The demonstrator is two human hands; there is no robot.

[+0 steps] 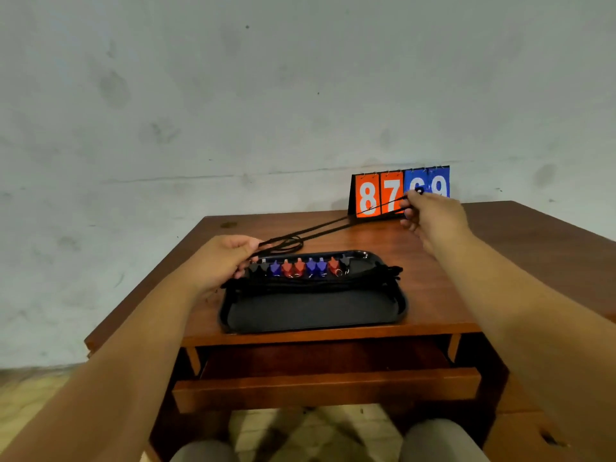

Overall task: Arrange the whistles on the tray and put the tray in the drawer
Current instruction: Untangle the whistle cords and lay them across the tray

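Wooden table (466,261): red, blue, black whistles (300,266).

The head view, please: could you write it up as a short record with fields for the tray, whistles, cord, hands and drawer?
tray: black tray on the wooden table, near its front edge
whistles: whistles in black, blue and red, in a row along the tray's far side
cord: black cord stretched between both hands
left hand: left hand grips the cord at the tray's left end
right hand: right hand pinches the cord, raised before the scoreboard
drawer: drawer open under the table, tray not yet in it
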